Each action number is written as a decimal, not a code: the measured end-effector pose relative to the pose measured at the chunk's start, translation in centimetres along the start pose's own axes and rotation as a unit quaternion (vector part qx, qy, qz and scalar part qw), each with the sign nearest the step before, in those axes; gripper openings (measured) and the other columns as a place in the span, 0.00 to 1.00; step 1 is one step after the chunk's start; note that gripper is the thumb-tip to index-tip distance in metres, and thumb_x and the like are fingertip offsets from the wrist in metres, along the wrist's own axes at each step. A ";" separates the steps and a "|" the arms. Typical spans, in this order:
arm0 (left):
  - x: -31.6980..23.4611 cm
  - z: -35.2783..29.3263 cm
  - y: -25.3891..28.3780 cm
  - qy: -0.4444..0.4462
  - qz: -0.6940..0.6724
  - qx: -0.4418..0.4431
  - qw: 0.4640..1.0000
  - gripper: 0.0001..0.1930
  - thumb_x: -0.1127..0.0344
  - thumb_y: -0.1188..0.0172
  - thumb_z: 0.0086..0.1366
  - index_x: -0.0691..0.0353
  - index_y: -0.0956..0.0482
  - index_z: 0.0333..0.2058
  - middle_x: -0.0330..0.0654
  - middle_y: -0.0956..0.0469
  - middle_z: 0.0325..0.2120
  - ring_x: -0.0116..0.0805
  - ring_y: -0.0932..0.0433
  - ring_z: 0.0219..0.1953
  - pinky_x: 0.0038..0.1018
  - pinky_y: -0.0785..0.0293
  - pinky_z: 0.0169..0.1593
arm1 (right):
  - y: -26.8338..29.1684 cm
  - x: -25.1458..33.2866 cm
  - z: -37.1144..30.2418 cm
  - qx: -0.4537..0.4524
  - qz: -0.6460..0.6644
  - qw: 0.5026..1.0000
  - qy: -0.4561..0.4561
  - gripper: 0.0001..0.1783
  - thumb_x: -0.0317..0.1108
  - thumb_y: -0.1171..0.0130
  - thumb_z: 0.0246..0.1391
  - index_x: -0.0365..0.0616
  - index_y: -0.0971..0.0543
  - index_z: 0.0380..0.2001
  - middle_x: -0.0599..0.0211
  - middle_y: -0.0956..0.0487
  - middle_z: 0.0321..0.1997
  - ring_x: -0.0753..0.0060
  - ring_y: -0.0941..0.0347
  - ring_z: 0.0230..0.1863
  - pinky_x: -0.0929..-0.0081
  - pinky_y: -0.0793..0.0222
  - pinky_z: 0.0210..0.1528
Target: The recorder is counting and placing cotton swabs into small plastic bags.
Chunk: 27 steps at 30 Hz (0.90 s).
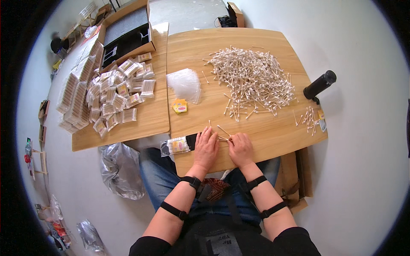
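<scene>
My left hand (206, 146) and my right hand (241, 148) rest side by side at the near edge of a wooden table (265, 136). Between their fingertips lies a small bunch of cotton swabs (223, 137), which both hands pinch and gather. A large loose heap of cotton swabs (252, 79) spreads over the middle of the table. Left of my left hand a filled clear packet of swabs (178, 146) hangs over the table edge. A stack of empty clear bags (185, 84) and small yellow labels (180, 106) lie farther up.
A second wooden table (145, 121) on the left carries many filled swab packets (115, 96) and an open cardboard box (126, 32). A black cylinder (319, 84) stands at the right edge near a few stray swabs (308, 117). Silver plastic bags (121, 170) lie on the floor.
</scene>
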<state>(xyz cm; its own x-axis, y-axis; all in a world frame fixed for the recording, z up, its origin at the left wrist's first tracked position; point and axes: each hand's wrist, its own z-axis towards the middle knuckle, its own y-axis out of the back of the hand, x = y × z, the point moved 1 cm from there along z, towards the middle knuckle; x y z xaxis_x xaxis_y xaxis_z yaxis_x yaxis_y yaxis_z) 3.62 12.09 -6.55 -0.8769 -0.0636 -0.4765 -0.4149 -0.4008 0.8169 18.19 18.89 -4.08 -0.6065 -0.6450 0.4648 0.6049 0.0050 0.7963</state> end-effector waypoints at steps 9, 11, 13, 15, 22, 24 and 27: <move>-0.2 0.0 1.1 -0.026 -0.117 -0.058 0.991 0.07 0.70 0.38 0.58 0.62 0.26 0.34 0.48 0.27 0.43 0.50 0.29 0.52 0.43 0.34 0.59 | 0.7 -1.3 -0.2 -0.028 0.062 0.998 -0.013 0.05 0.27 0.37 0.46 0.44 0.24 0.27 0.62 0.26 0.29 0.54 0.30 0.37 0.60 0.32 0.39; -0.2 0.0 1.3 -0.052 -0.124 -0.044 0.990 0.08 0.71 0.37 0.55 0.62 0.27 0.33 0.48 0.27 0.40 0.50 0.28 0.48 0.42 0.32 0.56 | 0.8 -1.7 0.1 -0.025 0.052 0.998 -0.023 0.05 0.27 0.37 0.45 0.44 0.23 0.27 0.62 0.25 0.29 0.54 0.30 0.36 0.59 0.32 0.38; -0.1 -0.2 1.1 -0.042 -0.138 -0.041 0.989 0.07 0.72 0.38 0.55 0.62 0.27 0.33 0.47 0.26 0.39 0.50 0.27 0.47 0.41 0.31 0.54 | 0.8 -2.3 0.5 -0.015 0.080 0.996 -0.046 0.04 0.27 0.37 0.47 0.44 0.23 0.26 0.61 0.24 0.31 0.53 0.29 0.38 0.59 0.32 0.39; -0.2 -0.2 0.9 -0.032 -0.153 -0.038 0.987 0.07 0.72 0.38 0.55 0.62 0.27 0.33 0.47 0.26 0.39 0.50 0.26 0.46 0.41 0.30 0.53 | 0.6 -3.0 0.8 -0.025 0.091 0.993 -0.075 0.04 0.27 0.38 0.47 0.44 0.23 0.28 0.61 0.24 0.32 0.53 0.28 0.39 0.59 0.32 0.40; 0.7 -0.6 0.0 -0.026 -0.190 -0.032 0.981 0.07 0.74 0.40 0.58 0.63 0.26 0.37 0.49 0.25 0.40 0.52 0.25 0.43 0.39 0.27 0.48 | -0.4 -3.0 2.8 -0.021 0.041 0.998 -0.051 0.09 0.27 0.38 0.47 0.45 0.23 0.34 0.59 0.24 0.35 0.53 0.28 0.41 0.59 0.30 0.45; 0.0 -0.2 0.7 -0.010 -0.197 -0.015 0.980 0.09 0.72 0.40 0.58 0.63 0.25 0.39 0.49 0.24 0.41 0.52 0.25 0.46 0.40 0.28 0.51 | -0.2 -2.8 3.1 -0.007 0.042 0.998 -0.041 0.09 0.27 0.37 0.46 0.45 0.23 0.34 0.60 0.25 0.34 0.53 0.28 0.41 0.59 0.30 0.45; -1.0 0.2 1.4 -0.013 -0.060 -0.068 0.996 0.14 0.67 0.39 0.58 0.62 0.26 0.43 0.48 0.25 0.46 0.49 0.29 0.54 0.42 0.35 0.59 | 0.3 -3.0 3.1 0.023 0.049 0.998 -0.022 0.09 0.28 0.36 0.43 0.45 0.23 0.32 0.61 0.26 0.33 0.54 0.28 0.41 0.59 0.31 0.44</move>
<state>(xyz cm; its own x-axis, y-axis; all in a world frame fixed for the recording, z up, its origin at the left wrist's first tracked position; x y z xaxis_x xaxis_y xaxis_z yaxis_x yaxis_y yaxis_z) 3.92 11.78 -4.89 -0.8293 0.0151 -0.5586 -0.4823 -0.5244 0.7018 18.55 23.18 -4.02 -0.5686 -0.6050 0.5574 0.6384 0.1027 0.7628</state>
